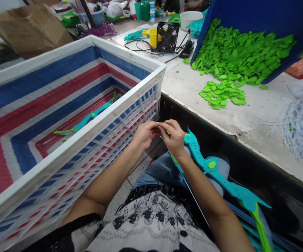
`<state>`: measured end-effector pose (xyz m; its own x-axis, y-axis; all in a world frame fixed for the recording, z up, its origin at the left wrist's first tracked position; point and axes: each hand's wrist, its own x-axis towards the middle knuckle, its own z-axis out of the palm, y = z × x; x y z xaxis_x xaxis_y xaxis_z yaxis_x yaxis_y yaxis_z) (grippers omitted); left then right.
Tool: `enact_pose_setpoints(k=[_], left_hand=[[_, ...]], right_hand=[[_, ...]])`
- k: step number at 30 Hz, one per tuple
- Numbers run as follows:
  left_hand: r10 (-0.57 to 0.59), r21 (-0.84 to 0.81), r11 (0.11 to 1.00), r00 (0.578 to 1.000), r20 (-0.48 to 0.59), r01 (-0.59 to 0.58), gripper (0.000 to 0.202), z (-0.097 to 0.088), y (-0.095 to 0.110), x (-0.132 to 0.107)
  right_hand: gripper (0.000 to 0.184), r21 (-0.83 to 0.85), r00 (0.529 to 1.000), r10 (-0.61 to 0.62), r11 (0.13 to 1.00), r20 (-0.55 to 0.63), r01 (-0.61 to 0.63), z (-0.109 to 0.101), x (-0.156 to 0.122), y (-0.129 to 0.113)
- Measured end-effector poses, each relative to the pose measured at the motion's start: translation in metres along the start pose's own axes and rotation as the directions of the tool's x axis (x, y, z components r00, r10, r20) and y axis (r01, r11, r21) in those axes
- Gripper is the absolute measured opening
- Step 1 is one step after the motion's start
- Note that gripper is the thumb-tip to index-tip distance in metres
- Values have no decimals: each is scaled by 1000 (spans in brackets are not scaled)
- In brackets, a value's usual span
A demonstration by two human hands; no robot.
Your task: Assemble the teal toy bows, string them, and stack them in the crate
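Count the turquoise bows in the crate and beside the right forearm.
2: one bow in the crate, the other bow beside the right forearm. The crate's near wall or the forearm may hide more.

I'm getting a soft, moderate light over the scene, its source sitting outside my view. The white tabletop (264, 115) is catching most of it, while the dark space (245, 161) beneath its edge is sinking into near-black shadow. My wide lens is bending the borders, stretching the crate rim (75, 143) toward the lower left and lengthening the right forearm (209, 196). Background clutter, including the brown paper (28, 28), is going soft. The cord bundle (300, 122) is smearing, and fine detail between the left hand (144, 134) and right hand (174, 138) is blurring.
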<state>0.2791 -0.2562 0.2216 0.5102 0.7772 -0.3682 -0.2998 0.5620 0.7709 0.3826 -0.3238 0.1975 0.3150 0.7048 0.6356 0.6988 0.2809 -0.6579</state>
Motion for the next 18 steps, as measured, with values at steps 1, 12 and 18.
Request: enact_pose_setpoints(k=[1, 12, 18], left_hand=[[-11, -19, 1000, 1000, 17, 11, 13, 1, 0, 1], [86, 413, 900, 986, 140, -137, 25, -2, -1, 1], [136, 581, 788, 978, 159, -204, 24, -8, 2, 1]], right_hand=[[17, -16, 1000, -4, 1000, 1, 4, -2, 2, 2], [15, -116, 986, 17, 993, 164, 2, -24, 16, 3], [15, 15, 978, 104, 994, 182, -109, -25, 5, 12]])
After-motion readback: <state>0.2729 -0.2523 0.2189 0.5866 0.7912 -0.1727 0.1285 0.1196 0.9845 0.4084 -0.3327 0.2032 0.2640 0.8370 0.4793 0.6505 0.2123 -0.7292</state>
